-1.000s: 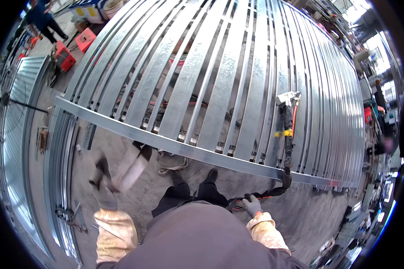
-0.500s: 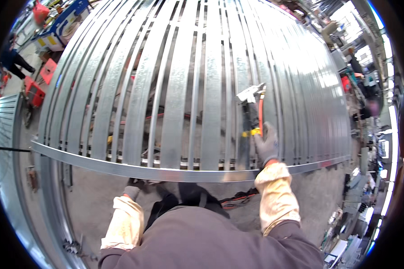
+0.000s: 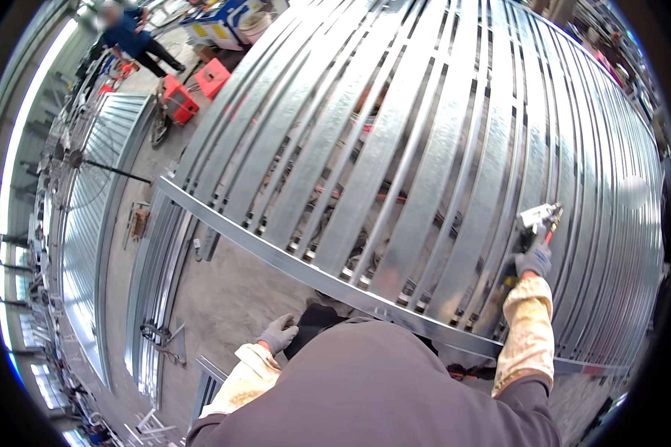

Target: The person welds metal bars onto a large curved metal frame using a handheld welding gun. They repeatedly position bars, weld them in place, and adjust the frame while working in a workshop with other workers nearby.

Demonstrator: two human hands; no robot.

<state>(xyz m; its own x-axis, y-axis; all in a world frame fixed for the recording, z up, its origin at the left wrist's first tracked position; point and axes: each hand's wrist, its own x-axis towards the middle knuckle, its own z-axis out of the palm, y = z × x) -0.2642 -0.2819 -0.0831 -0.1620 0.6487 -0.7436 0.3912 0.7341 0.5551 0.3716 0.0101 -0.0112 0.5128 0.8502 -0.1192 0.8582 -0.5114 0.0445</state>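
Note:
My right hand (image 3: 534, 262), in a grey glove, is closed round the dark handle of a hand-held tool with a silver head (image 3: 538, 217). A thin orange-red line runs beside the handle. The tool is over the slats of a big galvanized metal frame (image 3: 306, 190), right of its middle; whether its head touches them I cannot tell. My left hand (image 3: 279, 333), also gloved in grey, hangs below the frame's near edge rail (image 3: 276, 253). Its fingers are loosely stretched out by my dark trouser leg, with nothing in them.
Long metal profiles (image 3: 155, 298) lie on the floor to the left, with a slatted panel (image 3: 101, 216) beyond them. Red boxes (image 3: 179, 98) stand past the frame's far left corner, and a person in dark clothes (image 3: 130, 33) stands near them. Cables show beneath the slats.
The view has swung to the left, so the frame sits further right and slanted. My left hand has come out from beside the near rail into plain sight. The right hand keeps the tool.

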